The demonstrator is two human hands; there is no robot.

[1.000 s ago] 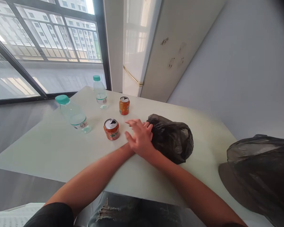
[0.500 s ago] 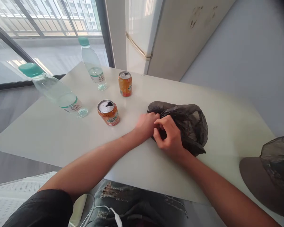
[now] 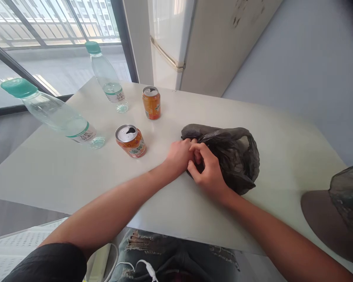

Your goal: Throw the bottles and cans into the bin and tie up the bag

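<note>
A dark, thin plastic bag (image 3: 235,156) lies crumpled on the table, its loop of film standing up on the right. My left hand (image 3: 181,156) is closed on the bag's left side, knuckles up, with most of its fingertips hidden. Close against it, my right hand (image 3: 208,170) is curled over the bag's near left part. Its thumb and forefinger arch toward the left hand's fingers; the remaining fingers are partly hidden in the bag. An orange soda can (image 3: 131,141) stands left of my hands, its top opened.
Behind it stands another orange can (image 3: 151,103). Two clear bottles with green caps, a near one (image 3: 55,113) and a far one (image 3: 107,78), are at the left. A brown cap (image 3: 326,223) under dark film lies at right on the white table (image 3: 170,211).
The view has shifted slightly, so the bottles and cans appear farther left. My right hand's fingers have moved a little closer onto the left hand. The bag stays in place.
</note>
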